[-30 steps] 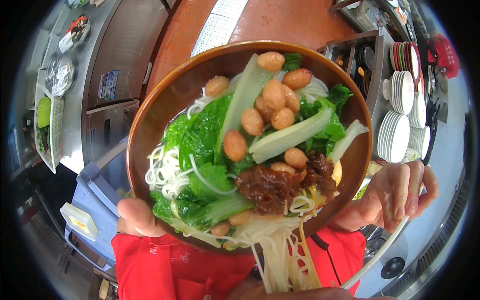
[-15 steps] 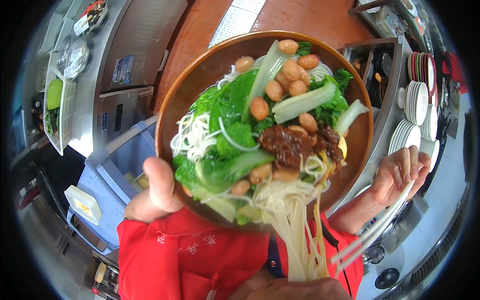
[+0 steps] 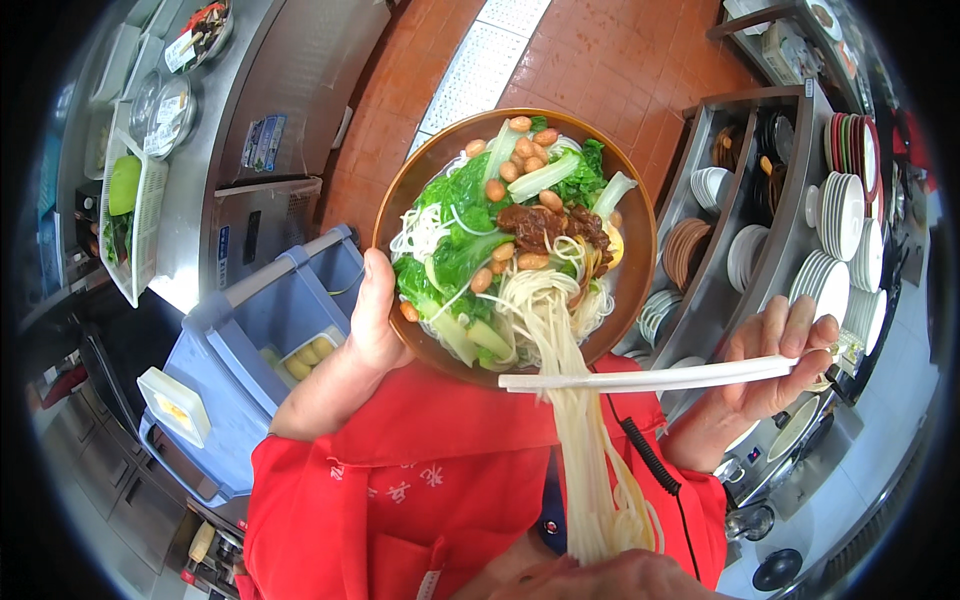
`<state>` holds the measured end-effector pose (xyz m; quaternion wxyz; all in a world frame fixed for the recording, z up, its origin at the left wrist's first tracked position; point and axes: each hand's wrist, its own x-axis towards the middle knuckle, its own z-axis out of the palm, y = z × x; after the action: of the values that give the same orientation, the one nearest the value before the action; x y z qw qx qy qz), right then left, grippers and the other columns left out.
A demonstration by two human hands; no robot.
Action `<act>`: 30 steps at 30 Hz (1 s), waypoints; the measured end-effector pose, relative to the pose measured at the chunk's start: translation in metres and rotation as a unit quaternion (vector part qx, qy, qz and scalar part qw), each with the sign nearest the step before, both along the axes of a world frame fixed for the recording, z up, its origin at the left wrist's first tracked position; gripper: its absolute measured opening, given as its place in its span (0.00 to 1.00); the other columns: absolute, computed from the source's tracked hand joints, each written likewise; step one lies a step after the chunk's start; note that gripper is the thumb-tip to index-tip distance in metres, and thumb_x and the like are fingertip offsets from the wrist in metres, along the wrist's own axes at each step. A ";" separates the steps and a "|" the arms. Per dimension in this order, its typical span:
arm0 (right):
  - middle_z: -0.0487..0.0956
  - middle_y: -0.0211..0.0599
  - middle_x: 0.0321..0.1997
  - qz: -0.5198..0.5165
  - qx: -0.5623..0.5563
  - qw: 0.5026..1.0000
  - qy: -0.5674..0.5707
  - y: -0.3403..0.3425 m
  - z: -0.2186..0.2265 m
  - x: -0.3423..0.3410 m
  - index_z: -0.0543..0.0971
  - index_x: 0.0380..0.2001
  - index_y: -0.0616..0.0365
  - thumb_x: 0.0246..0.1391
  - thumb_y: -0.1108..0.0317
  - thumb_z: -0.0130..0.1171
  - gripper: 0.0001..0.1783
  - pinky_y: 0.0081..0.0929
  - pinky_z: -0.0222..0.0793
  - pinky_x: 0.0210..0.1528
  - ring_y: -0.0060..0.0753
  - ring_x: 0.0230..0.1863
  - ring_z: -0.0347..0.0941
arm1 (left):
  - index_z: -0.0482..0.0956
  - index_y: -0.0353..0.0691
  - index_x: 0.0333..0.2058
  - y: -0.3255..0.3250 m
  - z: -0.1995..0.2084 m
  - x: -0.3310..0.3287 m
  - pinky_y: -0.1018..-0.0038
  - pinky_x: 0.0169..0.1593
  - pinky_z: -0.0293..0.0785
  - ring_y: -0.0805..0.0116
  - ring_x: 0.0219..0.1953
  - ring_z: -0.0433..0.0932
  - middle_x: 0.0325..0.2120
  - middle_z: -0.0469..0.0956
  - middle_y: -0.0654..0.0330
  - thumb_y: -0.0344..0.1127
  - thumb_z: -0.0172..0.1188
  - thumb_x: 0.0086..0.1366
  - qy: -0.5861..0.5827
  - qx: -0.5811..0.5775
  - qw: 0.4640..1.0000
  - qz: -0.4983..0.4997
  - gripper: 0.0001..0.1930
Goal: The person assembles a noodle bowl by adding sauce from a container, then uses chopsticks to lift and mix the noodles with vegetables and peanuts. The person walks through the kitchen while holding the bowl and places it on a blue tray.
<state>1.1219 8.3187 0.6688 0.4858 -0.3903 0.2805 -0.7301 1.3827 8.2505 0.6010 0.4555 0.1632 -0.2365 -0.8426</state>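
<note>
A brown bowl is held up in front of my chest, with my left hand closed on its left rim, thumb along the side. It holds white noodles, leafy greens, peanuts and a dark brown sauce. A long bundle of noodles stretches over the near rim toward the lower edge of the picture. In my right hand, to the right of the bowl, are pale chopsticks. Their tips point left and cross the noodle bundle at the near rim.
At the right, a steel shelf unit carries stacked white plates and bowls. On the left stand a blue bin and a steel counter with a white basket. The floor is red-brown tile.
The bowl has moved away from the camera and looks smaller. My right hand has swung the chopsticks from pointing down beside the noodles to lying across them.
</note>
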 end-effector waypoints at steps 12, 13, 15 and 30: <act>0.70 0.36 0.23 0.025 -0.044 0.995 -0.091 -0.019 0.015 0.015 0.77 0.34 0.61 0.49 0.73 0.57 0.08 0.13 0.73 0.24 0.24 0.22 0.66 | 0.42 0.41 0.61 -0.015 0.024 0.014 0.60 0.62 0.50 0.55 0.62 0.50 0.61 0.47 0.52 0.79 0.36 0.45 0.037 0.001 0.999 0.032 0.55; 0.69 0.36 0.22 0.014 -0.051 0.994 -0.094 -0.018 0.013 0.015 0.77 0.34 0.62 0.48 0.74 0.57 0.08 0.11 0.72 0.21 0.23 0.22 0.65 | 0.42 0.39 0.61 -0.015 0.023 0.015 0.62 0.61 0.51 0.57 0.61 0.52 0.60 0.49 0.52 0.78 0.37 0.46 0.049 0.029 0.997 0.042 0.54; 0.67 0.34 0.19 0.006 -0.064 0.993 -0.097 -0.018 0.011 0.013 0.76 0.32 0.63 0.47 0.75 0.58 0.07 0.07 0.68 0.16 0.22 0.22 0.63 | 0.41 0.35 0.61 -0.015 0.022 0.018 0.65 0.59 0.54 0.59 0.60 0.54 0.59 0.52 0.51 0.75 0.40 0.48 0.018 0.009 0.999 0.037 0.54; 0.70 0.36 0.26 0.005 -0.079 0.997 0.021 -0.011 0.032 0.016 0.77 0.30 0.57 0.49 0.69 0.57 0.05 0.18 0.74 0.27 0.26 0.25 0.68 | 0.41 0.39 0.61 -0.015 0.021 0.022 0.61 0.62 0.50 0.57 0.62 0.51 0.60 0.48 0.51 0.76 0.38 0.47 -0.009 -0.018 1.000 0.009 0.53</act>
<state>1.1379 8.3080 0.7007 0.4516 -0.4440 0.2301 -0.7389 1.4052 8.2359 0.6220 0.4637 0.1647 -0.2540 -0.8327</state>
